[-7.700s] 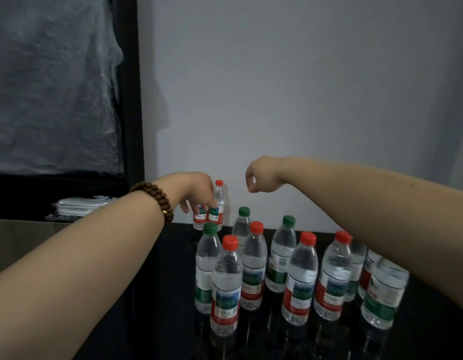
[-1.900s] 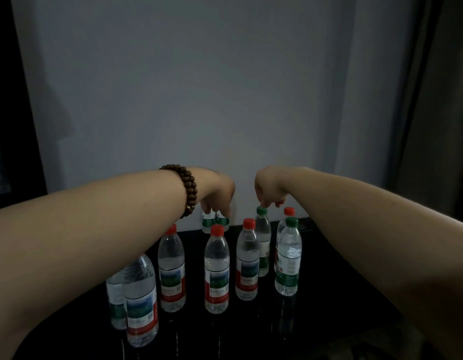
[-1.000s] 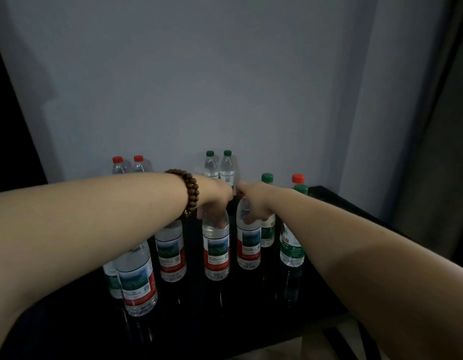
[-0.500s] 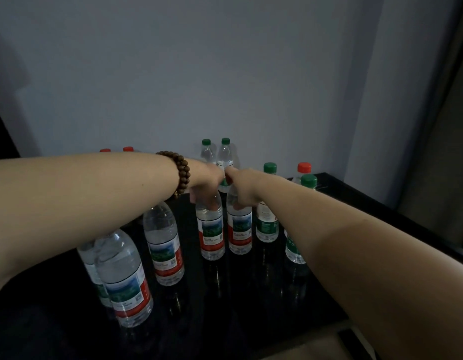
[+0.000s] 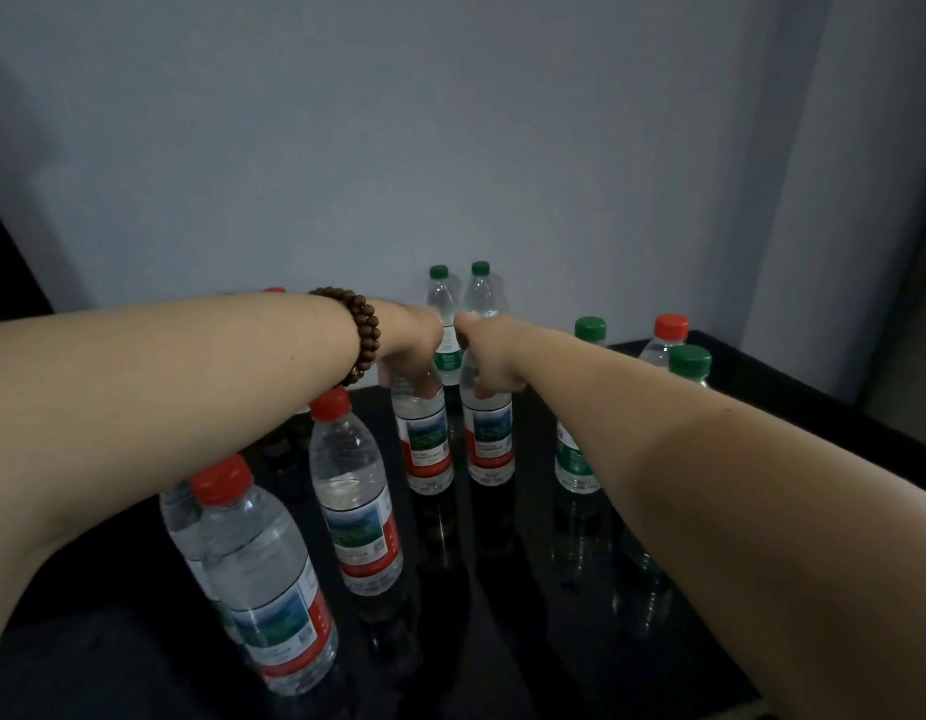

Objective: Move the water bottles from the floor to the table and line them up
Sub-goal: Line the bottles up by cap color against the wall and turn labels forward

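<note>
Both hands are on bottles, mid-table.

The left hand (image 5: 408,356), with a brown wooden bead bracelet (image 5: 366,339) at the wrist, curls its fingers over the neck and shoulder of a clear plastic water bottle with a red-and-white label (image 5: 425,444). The cap is hidden under the palm. The right hand (image 5: 494,362) grips a second clear red-labelled bottle (image 5: 491,439) the same way. Both are upright, just beside each other, over the glossy black table (image 5: 502,605). Cannot tell whether the bases rest on it or hang just clear.

Judgement: this pair is being placed into a row. Two green-capped bottles (image 5: 442,298) stand at the wall behind them, likely the line to match.

- Move the pair together, low and vertical, and land the bases flat before releasing.
- Mind the forearms: a red-capped bottle (image 5: 354,491) sits close under the left arm, and a green-labelled bottle (image 5: 571,459) close under the right.
- A grip this high lets the full body swing, so go slow.
</note>
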Demonstrator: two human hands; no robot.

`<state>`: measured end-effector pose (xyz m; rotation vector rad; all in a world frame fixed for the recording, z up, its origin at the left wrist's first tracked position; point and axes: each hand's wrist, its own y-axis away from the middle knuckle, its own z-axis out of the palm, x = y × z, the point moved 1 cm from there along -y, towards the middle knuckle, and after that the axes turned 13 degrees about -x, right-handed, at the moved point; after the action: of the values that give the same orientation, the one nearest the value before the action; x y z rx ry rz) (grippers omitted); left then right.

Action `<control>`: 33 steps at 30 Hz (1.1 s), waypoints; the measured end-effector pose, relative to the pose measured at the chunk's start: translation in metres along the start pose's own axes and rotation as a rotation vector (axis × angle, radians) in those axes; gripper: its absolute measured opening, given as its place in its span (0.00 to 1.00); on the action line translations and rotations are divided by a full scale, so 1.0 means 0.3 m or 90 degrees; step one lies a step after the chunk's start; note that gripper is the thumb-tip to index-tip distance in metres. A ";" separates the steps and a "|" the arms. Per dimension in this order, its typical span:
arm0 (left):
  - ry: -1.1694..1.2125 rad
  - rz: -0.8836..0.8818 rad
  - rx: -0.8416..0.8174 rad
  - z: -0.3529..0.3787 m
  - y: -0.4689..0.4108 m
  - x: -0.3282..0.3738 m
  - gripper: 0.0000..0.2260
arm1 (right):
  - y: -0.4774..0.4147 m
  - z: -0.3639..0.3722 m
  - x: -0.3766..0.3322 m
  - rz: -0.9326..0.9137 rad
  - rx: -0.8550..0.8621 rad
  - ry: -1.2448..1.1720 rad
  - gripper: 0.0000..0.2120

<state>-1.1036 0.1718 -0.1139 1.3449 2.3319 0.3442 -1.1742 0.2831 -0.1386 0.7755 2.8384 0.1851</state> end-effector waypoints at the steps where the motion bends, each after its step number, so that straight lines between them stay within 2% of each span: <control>1: 0.003 -0.002 0.001 -0.002 -0.014 -0.017 0.15 | -0.022 -0.003 -0.006 -0.001 -0.001 0.004 0.36; 9: -0.002 -0.020 -0.012 -0.013 -0.130 -0.155 0.21 | -0.214 -0.026 -0.037 0.002 0.017 0.034 0.28; 21: -0.039 -0.030 0.022 -0.033 -0.297 -0.310 0.26 | -0.450 -0.055 -0.073 -0.025 -0.001 0.006 0.31; 28: -0.057 -0.028 0.082 -0.047 -0.381 -0.371 0.26 | -0.575 -0.078 -0.102 -0.026 -0.005 0.013 0.31; 33: -0.027 0.003 0.139 -0.044 -0.442 -0.428 0.30 | -0.658 -0.087 -0.108 -0.030 -0.001 0.015 0.31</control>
<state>-1.1541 -0.0057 -0.1267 1.4416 2.3865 0.0627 -1.2490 0.0958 -0.1419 0.7098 2.8749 0.1912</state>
